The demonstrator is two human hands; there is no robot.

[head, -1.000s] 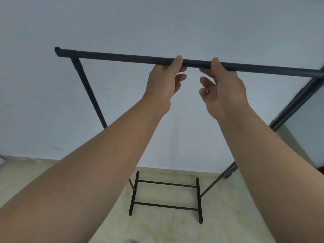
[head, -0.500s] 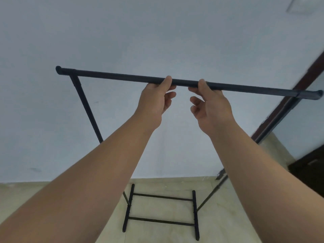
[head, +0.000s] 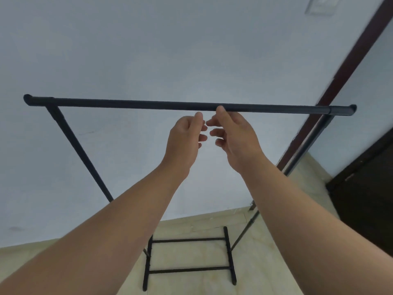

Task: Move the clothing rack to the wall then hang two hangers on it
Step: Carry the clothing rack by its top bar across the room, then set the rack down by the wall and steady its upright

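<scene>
A black clothing rack (head: 127,103) stands close to the pale wall (head: 148,50). Its top bar runs across the view, with slanted side posts and a ladder-like base (head: 189,239) on the floor. My left hand (head: 185,139) hovers just under the bar's middle, fingers loosely curled and holding nothing. Beside it, my right hand (head: 234,137) is also below the bar, fingers apart, its thumb tip at the bar's lower edge. No hangers are in view.
A dark brown door frame (head: 350,67) rises at the right, with a dark door (head: 365,192) beyond it. A wall switch plate (head: 321,5) sits at the top right. Beige tiled floor (head: 265,262) lies under the rack.
Both hands have let go of the top bar and dropped just below it, moving closer together. The view has tilted, showing the rack's full width.
</scene>
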